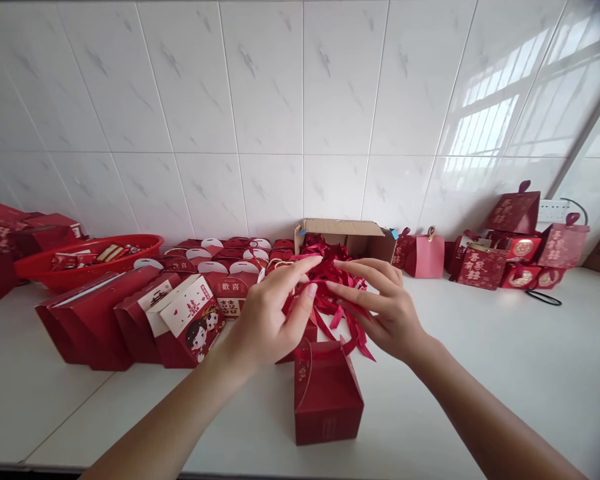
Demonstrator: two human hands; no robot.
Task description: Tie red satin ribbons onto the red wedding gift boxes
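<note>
A dark red gift box stands upright on the white counter, its sides sloping in toward the top. Above it and slightly left is my left hand, thumb and fingers bent toward a strip of red ribbon near the fingertips. My right hand is above and right of the box, its fingers spread and their tips at the same ribbon. Whether either hand grips the ribbon is hard to make out. Behind the hands, a heap of red ribbons spills from an open cardboard box.
At the left, a red basin holds small packets. Several red boxes stand before it, beside a white-and-red box with cartoon figures. Rows of red boxes lie behind. Tied boxes and a black band are at the right.
</note>
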